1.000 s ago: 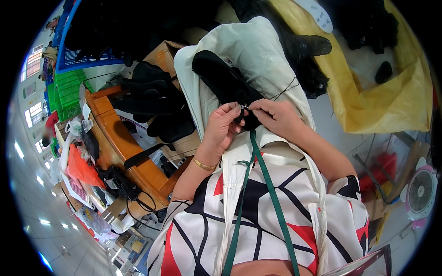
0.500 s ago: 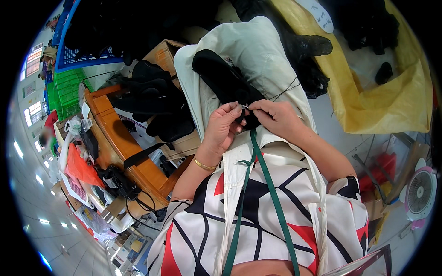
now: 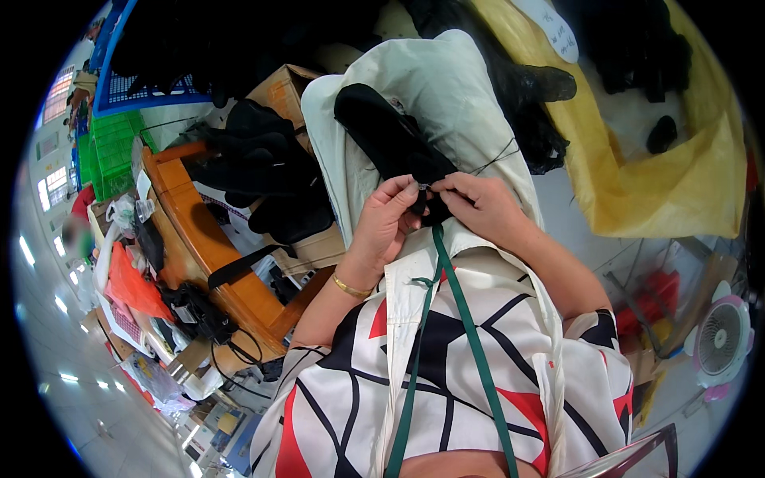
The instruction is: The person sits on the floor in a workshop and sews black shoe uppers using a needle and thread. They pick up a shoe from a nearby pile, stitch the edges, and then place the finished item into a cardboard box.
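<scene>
A long black shoe piece lies across the white cloth over my lap, one rounded end pointing away. At its near end, my left hand is closed, thumb and forefinger pinching a small silvery buckle with a short black strap below it. Close against it, my right hand is closed too, fingertips pinched at the buckle's other side. What lies between the right fingertips is too small to make out. Both hands nearly touch. Green apron ties hang down just below them.
To the left stands an orange-brown wooden bench with several black shoe pieces beside it. Blue and green crates stand at the far left. At the right are a yellow sack and a small fan.
Both hands stay at the same spot with only slight finger movement around the small buckle. The view has shifted slightly.
</scene>
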A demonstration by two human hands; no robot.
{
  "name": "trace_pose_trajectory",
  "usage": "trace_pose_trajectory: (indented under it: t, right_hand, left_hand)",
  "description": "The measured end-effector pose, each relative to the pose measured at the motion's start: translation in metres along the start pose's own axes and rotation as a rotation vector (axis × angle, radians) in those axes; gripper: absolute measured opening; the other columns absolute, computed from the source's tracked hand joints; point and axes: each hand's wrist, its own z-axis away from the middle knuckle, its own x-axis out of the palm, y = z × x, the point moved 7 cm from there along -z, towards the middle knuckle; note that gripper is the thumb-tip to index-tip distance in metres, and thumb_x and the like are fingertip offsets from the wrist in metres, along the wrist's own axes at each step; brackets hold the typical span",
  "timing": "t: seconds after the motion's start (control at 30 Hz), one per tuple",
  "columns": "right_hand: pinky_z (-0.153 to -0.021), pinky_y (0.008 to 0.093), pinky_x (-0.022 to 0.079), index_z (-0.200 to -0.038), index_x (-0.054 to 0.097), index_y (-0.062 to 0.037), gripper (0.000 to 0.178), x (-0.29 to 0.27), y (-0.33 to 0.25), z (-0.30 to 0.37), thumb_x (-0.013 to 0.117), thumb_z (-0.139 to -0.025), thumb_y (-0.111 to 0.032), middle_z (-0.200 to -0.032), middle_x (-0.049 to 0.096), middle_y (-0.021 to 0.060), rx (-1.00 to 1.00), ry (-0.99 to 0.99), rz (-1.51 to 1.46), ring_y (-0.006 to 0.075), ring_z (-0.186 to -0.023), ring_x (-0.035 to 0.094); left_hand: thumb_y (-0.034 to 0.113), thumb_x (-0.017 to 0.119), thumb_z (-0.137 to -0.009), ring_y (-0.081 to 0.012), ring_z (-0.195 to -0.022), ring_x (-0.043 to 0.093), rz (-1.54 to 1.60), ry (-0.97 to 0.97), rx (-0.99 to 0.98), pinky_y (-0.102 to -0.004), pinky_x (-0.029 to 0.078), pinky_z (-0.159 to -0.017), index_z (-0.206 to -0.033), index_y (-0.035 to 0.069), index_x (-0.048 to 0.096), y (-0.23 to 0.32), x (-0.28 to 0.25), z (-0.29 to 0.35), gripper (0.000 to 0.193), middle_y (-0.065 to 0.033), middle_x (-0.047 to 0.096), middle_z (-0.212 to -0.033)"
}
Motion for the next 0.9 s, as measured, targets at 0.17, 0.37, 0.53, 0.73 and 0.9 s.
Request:
trace_pose_trajectory:
  t: [0.17, 0.37, 0.53, 0.73, 0.9]
  right_hand:
    - [-0.054, 0.0230, 0.041, -0.097, 0.063, -0.0028, 0.009, 0.009, 0.024, 0.006, 0.059, -0.094, -0.010, -0.076, 0.064, 0.0000, 0.359, -0.196, -0.269, 0.0048, -0.059, 0.048]
    - [-0.048, 0.0196, 0.034, -0.099, 0.061, -0.0075, 0.006, 0.019, 0.031, 0.012, 0.059, -0.097, -0.013, -0.066, 0.050, -0.0054, 0.505, -0.245, -0.483, 0.0026, -0.055, 0.044]
    - [-0.048, 0.0191, 0.032, -0.099, 0.061, -0.0078, 0.005, 0.023, 0.035, 0.012, 0.057, -0.098, -0.012, -0.066, 0.049, -0.0053, 0.557, -0.223, -0.514, 0.0027, -0.055, 0.042]
    - [-0.049, 0.0189, 0.033, -0.102, 0.059, -0.0080, 0.006, 0.027, 0.032, 0.008, 0.055, -0.099, -0.010, -0.071, 0.051, -0.0051, 0.555, -0.196, -0.517, 0.0030, -0.057, 0.043]
    - [-0.050, 0.0190, 0.034, -0.104, 0.058, -0.0077, 0.006, 0.029, 0.029, 0.006, 0.054, -0.099, -0.008, -0.075, 0.054, -0.0041, 0.544, -0.201, -0.510, 0.0033, -0.058, 0.044]
  left_hand:
    - [0.007, 0.069, -0.089, -0.0088, -0.073, 0.060, 0.032, -0.041, -0.006, -0.0201, 0.044, -0.057, -0.104, 0.007, 0.067, -0.002, -0.001, 0.000, 0.015, -0.0026, 0.068, -0.089]
    - [0.006, 0.076, -0.082, -0.0061, -0.074, 0.059, -0.123, -0.026, -0.007, -0.0194, 0.042, -0.059, -0.103, 0.004, 0.067, -0.003, 0.001, 0.003, 0.022, -0.0007, 0.067, -0.088]
    - [0.006, 0.077, -0.081, -0.0054, -0.071, 0.058, -0.175, -0.023, -0.035, -0.0185, 0.043, -0.058, -0.100, 0.002, 0.067, 0.002, 0.003, 0.003, 0.021, -0.0013, 0.067, -0.086]
    - [0.005, 0.077, -0.082, -0.0058, -0.070, 0.060, -0.189, -0.048, -0.030, -0.0182, 0.044, -0.057, -0.098, 0.002, 0.069, 0.002, 0.000, 0.000, 0.018, -0.0016, 0.068, -0.084]
    - [0.006, 0.078, -0.081, -0.0050, -0.068, 0.059, -0.217, -0.055, -0.014, -0.0181, 0.044, -0.056, -0.097, 0.001, 0.070, 0.004, -0.002, 0.000, 0.018, -0.0009, 0.068, -0.081]
